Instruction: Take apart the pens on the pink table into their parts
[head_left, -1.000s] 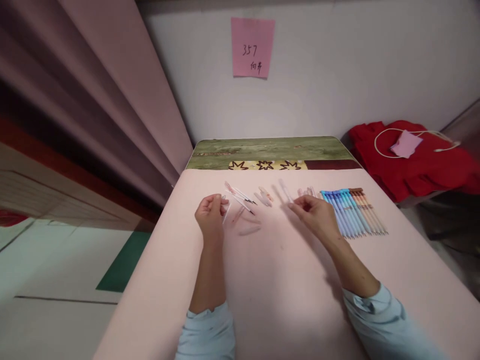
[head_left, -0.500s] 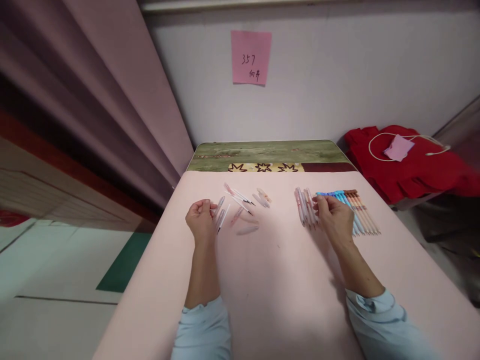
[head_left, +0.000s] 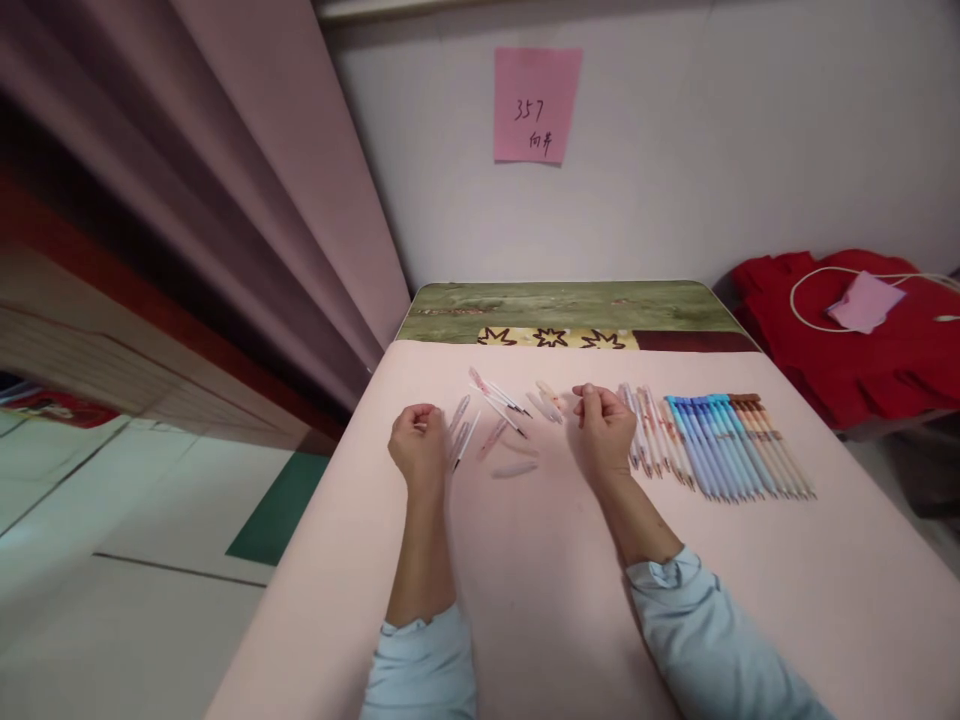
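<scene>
My left hand (head_left: 417,452) rests curled on the pink table cover (head_left: 540,600), its fingers closed beside two clear pen barrels (head_left: 461,436). My right hand (head_left: 602,428) is closed in a pinch just left of a row of pale pink pens (head_left: 651,436); what it pinches is too small to name. Loose pen parts (head_left: 504,405), refills and caps, lie scattered between the two hands. A clear cap (head_left: 514,468) lies nearer to me.
A neat row of blue and orange pens (head_left: 739,445) lies on the right. A green patterned cloth (head_left: 570,308) covers the table's far end. Curtains (head_left: 225,190) hang left; a pink note (head_left: 535,104) is on the wall. Red fabric (head_left: 862,340) with a white cable lies right.
My right hand moved right to set a pen among the pink pens, then came back left toward the loose parts. My left hand lowered and stayed near the barrels. The view shifted.
</scene>
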